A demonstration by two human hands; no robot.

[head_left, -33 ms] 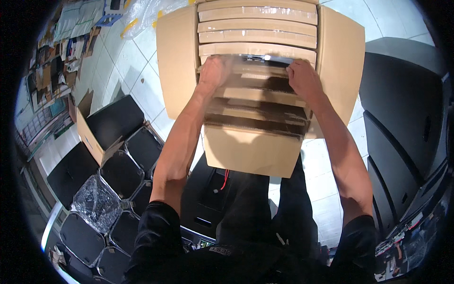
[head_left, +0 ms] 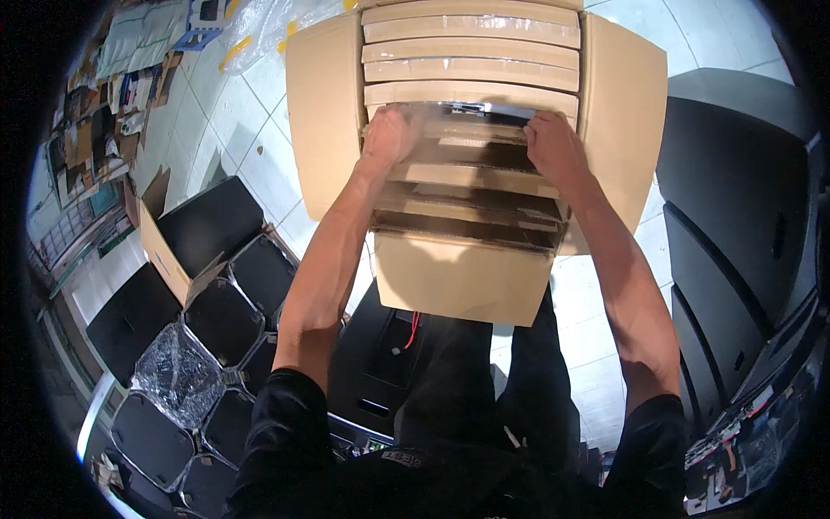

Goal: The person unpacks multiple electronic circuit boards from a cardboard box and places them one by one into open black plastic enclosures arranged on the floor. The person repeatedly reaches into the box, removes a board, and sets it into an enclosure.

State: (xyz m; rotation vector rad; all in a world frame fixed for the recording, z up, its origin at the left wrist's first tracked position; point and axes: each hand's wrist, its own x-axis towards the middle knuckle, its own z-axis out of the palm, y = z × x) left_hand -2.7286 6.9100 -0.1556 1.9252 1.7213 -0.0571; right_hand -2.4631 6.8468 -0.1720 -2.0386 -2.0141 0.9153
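Note:
An open cardboard box (head_left: 462, 277) stands in front of me with its flaps folded out. Upright cardboard dividers (head_left: 471, 71) split it into narrow slots. Between two of them shows the top edge of a thin flat panel (head_left: 488, 109), dark with a silvery rim; its lower part is hidden in the box. My left hand (head_left: 391, 137) is closed at the panel's left end, its fingertips slightly blurred. At the opposite end my right hand (head_left: 553, 143) pinches the panel's corner, thumb and fingers together. Several nearer slots look dark inside.
Large black panels (head_left: 735, 199) stand at the right. Several black square units (head_left: 223, 320) lie at the lower left, one wrapped in clear plastic (head_left: 177, 376). A black case with a red cable (head_left: 411, 331) lies by my legs. Clear plastic wrap (head_left: 259, 30) lies on the tiled floor.

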